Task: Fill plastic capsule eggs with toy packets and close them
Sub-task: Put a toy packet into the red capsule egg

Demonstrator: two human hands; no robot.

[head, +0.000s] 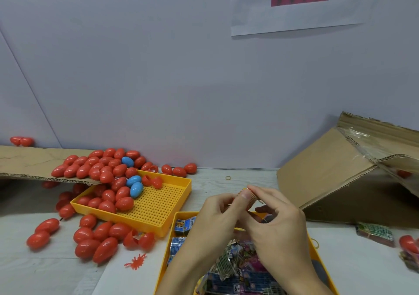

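Both my hands meet above the near yellow tray (317, 255), which is full of toy packets (235, 269). My left hand (213, 217) and my right hand (274, 222) together pinch a small orange packet (248, 196) between thumbs and fingertips. Several closed red capsule eggs (102, 170) and three blue eggs (135, 184) are heaped on a cardboard flap and in a second yellow perforated tray (158, 206). An open red egg (139, 239) lies on the table beside more closed red eggs (95, 242).
A tilted cardboard box (344, 170) stands at the right. A cardboard flap (29, 163) lies at the left. A bundled packet (375, 233) and a red egg (408, 243) sit at the right edge. A small red toy bug (136, 262) and rubber bands (228, 177) lie on the table.
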